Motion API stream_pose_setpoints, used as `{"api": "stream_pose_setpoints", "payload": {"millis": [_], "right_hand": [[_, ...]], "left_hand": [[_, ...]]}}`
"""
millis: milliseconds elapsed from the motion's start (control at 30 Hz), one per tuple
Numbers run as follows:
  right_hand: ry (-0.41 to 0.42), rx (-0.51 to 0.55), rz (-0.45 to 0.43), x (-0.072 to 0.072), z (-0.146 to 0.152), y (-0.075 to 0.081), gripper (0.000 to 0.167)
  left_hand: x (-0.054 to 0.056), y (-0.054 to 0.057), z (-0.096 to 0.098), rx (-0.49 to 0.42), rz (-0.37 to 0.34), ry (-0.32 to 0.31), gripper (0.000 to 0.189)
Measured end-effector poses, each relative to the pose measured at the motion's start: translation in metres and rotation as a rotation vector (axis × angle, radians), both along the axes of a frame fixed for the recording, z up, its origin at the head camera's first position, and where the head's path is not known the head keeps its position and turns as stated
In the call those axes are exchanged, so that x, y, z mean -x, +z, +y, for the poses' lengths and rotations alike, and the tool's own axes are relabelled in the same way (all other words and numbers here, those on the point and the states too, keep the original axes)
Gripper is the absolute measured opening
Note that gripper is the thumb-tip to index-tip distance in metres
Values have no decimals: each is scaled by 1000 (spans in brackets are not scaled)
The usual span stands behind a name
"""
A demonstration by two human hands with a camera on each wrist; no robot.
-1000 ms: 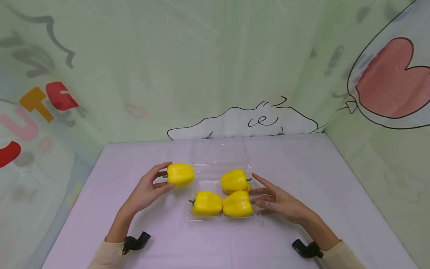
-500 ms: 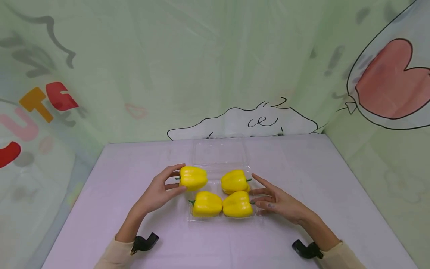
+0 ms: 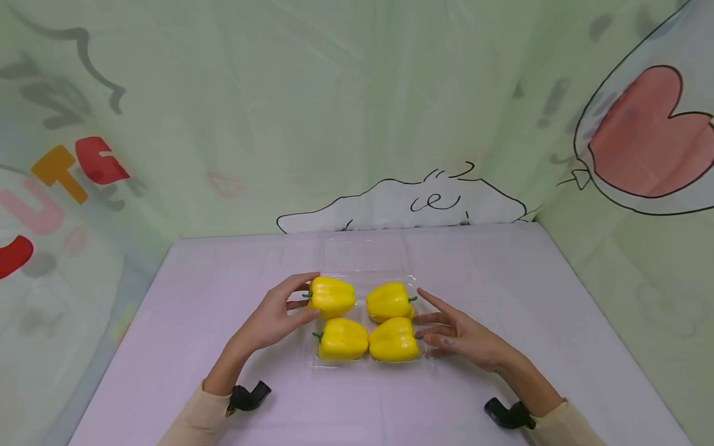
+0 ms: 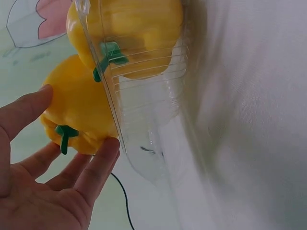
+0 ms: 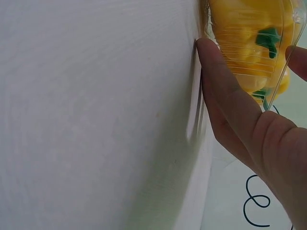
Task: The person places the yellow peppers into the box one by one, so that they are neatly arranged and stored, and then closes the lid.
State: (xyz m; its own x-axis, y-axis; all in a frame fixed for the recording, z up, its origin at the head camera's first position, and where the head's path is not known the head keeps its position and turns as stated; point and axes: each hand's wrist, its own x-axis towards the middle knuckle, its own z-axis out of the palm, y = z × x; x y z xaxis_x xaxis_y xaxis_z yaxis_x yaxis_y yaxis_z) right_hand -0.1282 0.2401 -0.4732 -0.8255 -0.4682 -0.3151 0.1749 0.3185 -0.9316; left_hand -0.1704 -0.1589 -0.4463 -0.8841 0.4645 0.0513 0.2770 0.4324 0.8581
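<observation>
My left hand [image 3: 277, 314] holds a yellow bell pepper [image 3: 333, 297] between thumb and fingers, its green stem facing the palm. In the left wrist view, that pepper [image 4: 79, 105] is at the rim of a clear plastic clamshell box [image 4: 148, 110], partly above it; whether it touches the base is hidden. Three more yellow peppers sit in the box: a near-left one [image 3: 343, 339], a near-right one [image 3: 395, 339] and a far-right one [image 3: 389, 301]. My right hand [image 3: 465, 337] rests against the box's right side with fingers extended, as the right wrist view confirms.
The clear lid [image 3: 364, 254] lies folded back behind the box. A pale lilac cloth [image 3: 379, 402] covers the table. Printed green curtains [image 3: 357, 111] rise along the back and both sides. A black strap mount sits on each wrist.
My left hand has carried the pepper rightward and slightly nearer, from left of the box to over its far-left part. My right hand and the other peppers have stayed put.
</observation>
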Motion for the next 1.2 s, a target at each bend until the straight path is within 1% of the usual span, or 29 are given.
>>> {"api": "stream_pose_setpoints", "payload": {"millis": [233, 400, 633, 900, 1200], "right_hand": [[12, 5, 0, 0, 0, -1, 98], [10, 5, -4, 0, 0, -1, 98], [22, 15, 1, 0, 1, 0, 97], [20, 12, 3, 0, 1, 1, 96], [19, 18, -1, 0, 2, 1, 95]], "left_hand": [[4, -1, 4, 19, 48, -16, 67], [8, -4, 7, 26, 66, -34, 65], [11, -5, 11, 55, 73, -63, 67], [13, -5, 14, 104, 84, -72, 69], [14, -2, 17, 118, 71, -77, 67]]}}
